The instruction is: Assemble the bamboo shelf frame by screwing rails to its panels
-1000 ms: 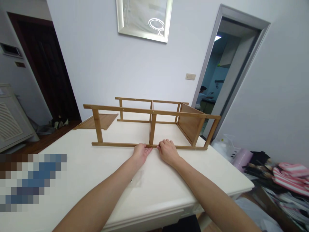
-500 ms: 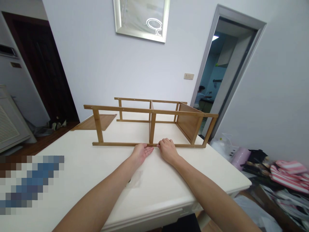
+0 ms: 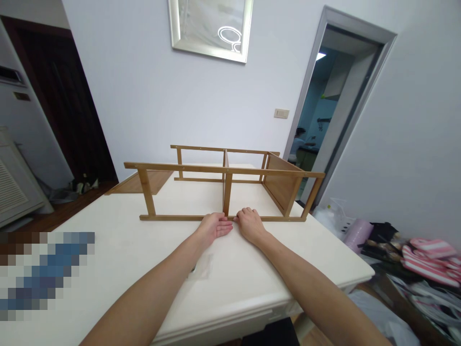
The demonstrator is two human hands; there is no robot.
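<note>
Frame (image 3: 227,193) lies sideways on the table (image 3: 154,269), left hand (image 3: 215,228) at its near rail, fingers mostly straight, right hand (image 3: 250,224) curled over that rail, grip unclear from here.

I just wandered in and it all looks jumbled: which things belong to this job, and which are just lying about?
With the job:
wooden frame, left hand and right hand at its near lower rail
loose wooden panel, probably: similar wood
white table, underneath

Just lying about, it seems:
striped cloth
pinkish roll
</note>
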